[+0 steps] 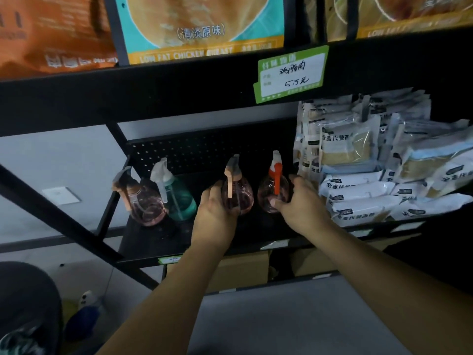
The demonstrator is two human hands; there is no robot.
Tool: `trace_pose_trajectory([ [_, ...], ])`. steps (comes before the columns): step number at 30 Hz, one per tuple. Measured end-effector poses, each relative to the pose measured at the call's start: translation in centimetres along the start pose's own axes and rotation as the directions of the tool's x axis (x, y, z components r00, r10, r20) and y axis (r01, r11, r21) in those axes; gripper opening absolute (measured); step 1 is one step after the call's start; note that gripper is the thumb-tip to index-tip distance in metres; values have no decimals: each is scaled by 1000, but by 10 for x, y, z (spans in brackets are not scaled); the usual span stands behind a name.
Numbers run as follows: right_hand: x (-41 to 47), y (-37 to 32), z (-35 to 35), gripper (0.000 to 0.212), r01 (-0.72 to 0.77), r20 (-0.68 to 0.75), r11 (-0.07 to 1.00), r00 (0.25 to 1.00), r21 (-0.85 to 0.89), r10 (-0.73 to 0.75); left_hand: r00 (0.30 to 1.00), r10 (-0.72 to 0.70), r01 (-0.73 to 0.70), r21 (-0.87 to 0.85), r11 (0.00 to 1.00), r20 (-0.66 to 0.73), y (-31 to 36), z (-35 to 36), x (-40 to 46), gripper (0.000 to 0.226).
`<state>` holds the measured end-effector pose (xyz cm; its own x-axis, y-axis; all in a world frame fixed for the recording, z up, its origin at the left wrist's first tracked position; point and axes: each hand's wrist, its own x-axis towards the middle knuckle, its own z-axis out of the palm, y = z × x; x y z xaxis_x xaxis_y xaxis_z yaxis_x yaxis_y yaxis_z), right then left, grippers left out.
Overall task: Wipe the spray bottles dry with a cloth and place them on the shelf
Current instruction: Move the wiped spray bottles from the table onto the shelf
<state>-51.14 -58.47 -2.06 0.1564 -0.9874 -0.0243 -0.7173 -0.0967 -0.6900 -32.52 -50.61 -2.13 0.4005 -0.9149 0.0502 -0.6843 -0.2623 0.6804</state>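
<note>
- Black shelf (153,242): four bottles stand upright toward its left end
- My left hand (213,216) wraps the peach-trigger bottle (238,193); right hand (300,204) wraps the red-trigger bottle (272,193)
- Seat both flat, apart, then release

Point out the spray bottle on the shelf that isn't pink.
The teal spray bottle, second from the left, with a white trigger head. The other three bottles have clear pink bodies. Neither the left hand nor the right hand touches it.

Shop: price tag (290,74), stocked shelves (179,85)
</note>
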Motion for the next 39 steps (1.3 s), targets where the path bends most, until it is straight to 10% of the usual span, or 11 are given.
trace_pose_trajectory([
  [12, 26, 5, 24, 45, 67, -3, 996, 998, 66, -67, 999, 11, -14, -89, 996, -33, -7, 22, 25, 63],
  [39, 34, -27, 71, 58, 177, 83, 972, 978, 154, -192, 985, -28, 31, 17, 999, -168, -40, -8, 23, 65],
])
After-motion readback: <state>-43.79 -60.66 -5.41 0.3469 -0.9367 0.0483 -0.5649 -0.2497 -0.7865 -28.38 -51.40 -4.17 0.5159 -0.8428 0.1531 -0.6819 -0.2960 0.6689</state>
